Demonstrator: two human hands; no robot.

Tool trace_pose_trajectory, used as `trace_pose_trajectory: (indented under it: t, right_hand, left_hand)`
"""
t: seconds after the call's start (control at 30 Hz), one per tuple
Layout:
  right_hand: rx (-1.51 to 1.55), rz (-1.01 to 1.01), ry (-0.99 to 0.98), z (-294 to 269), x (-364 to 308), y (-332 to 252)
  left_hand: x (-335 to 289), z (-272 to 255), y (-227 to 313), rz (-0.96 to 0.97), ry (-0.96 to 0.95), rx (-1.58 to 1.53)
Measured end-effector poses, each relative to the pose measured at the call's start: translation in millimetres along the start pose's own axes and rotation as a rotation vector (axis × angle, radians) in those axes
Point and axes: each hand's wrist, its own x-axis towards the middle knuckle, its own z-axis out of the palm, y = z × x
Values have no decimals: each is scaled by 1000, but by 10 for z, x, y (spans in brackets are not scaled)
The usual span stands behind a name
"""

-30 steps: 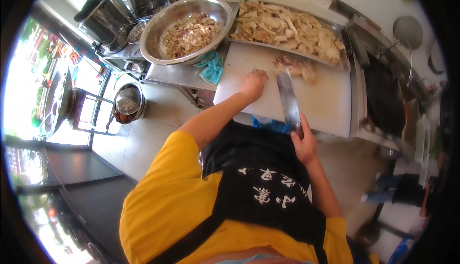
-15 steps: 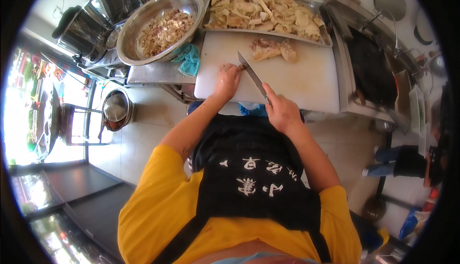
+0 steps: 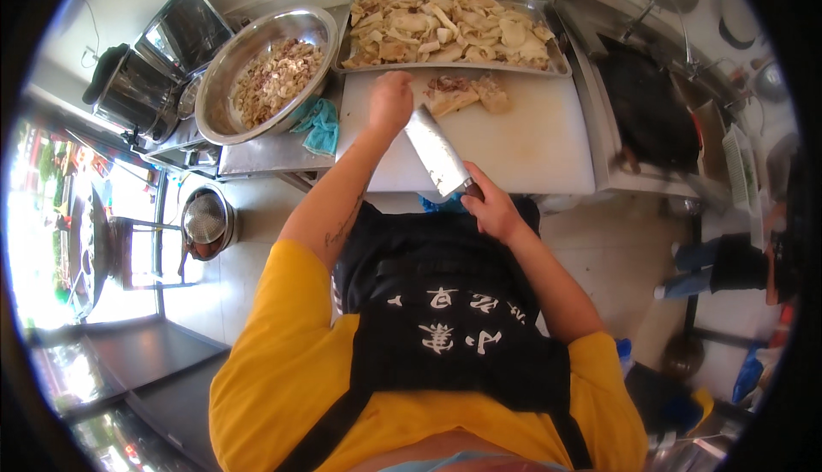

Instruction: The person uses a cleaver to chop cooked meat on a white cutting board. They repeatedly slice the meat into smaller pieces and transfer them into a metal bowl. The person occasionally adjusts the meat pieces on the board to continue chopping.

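My right hand (image 3: 491, 205) grips the dark handle of a cleaver (image 3: 434, 151). Its broad blade lies tilted flat over the near part of the white cutting board (image 3: 531, 145), tip pointing away to the left. My left hand (image 3: 391, 101) is raised near the board's far left corner, its fingers curled in and slightly blurred. Whatever it may hold is hidden. Between the left hand and the tray lies a chunk of cooked meat (image 3: 467, 95), pale with a reddish-brown part. The cleaver's tip is close to that chunk.
Behind the board stands a metal tray (image 3: 561, 68) heaped with pale meat slices (image 3: 454, 31). To the left, a steel bowl (image 3: 205, 117) holds chopped meat (image 3: 272, 78), with a turquoise cloth (image 3: 321, 128) beside it. A dark wok (image 3: 646, 112) is on the right; another person (image 3: 736, 267) stands beyond.
My left hand has lifted off the board and moved away from me, toward the tray. The cleaver has turned from edge-down to showing its flat side. The view has shifted slightly.
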Motion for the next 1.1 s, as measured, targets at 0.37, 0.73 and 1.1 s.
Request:
trace_pose_trajectory:
  t: [0.37, 0.73, 1.1]
  right_hand:
    - [214, 127, 83, -170, -474, 226]
    - [-97, 18, 123, -119, -496, 176]
    - [-859, -375, 141, 169, 23, -369]
  left_hand:
    - [346, 738, 480, -4, -515, 304]
    - [-838, -352, 104, 269, -366, 111]
    - [-1179, -366, 133, -70, -29, -70]
